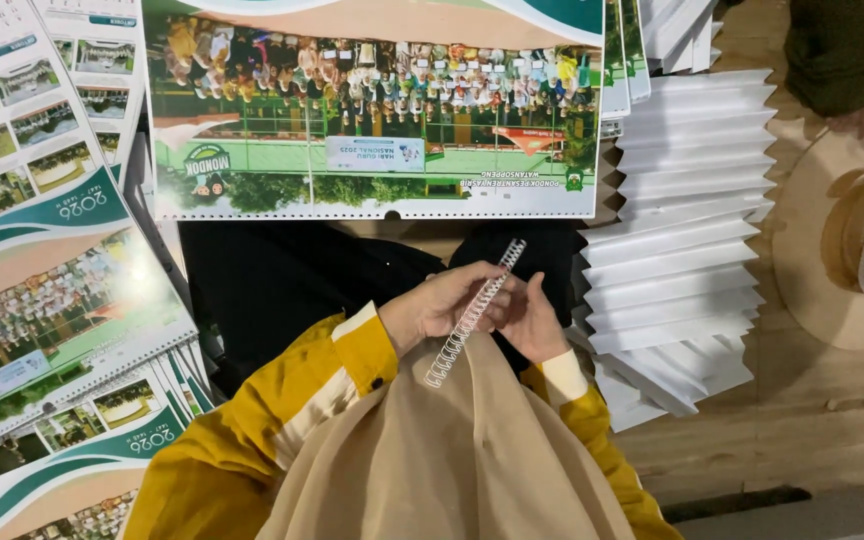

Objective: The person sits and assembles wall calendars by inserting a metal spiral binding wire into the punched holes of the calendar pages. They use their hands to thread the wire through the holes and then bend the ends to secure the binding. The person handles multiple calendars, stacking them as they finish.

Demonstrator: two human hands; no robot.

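Holding a wire binding comb in both hands, left hand and right hand fingers are pinching it over the lap, just below the punched calendar page, white sheets stacked beside.

Counts at the binding spot

One white wire binding comb at frame centre, held between two hands; one large calendar sheet at top centre; one fanned stack of white card strips at right, too many to count; several printed calendars overlapping at left, number unclear.
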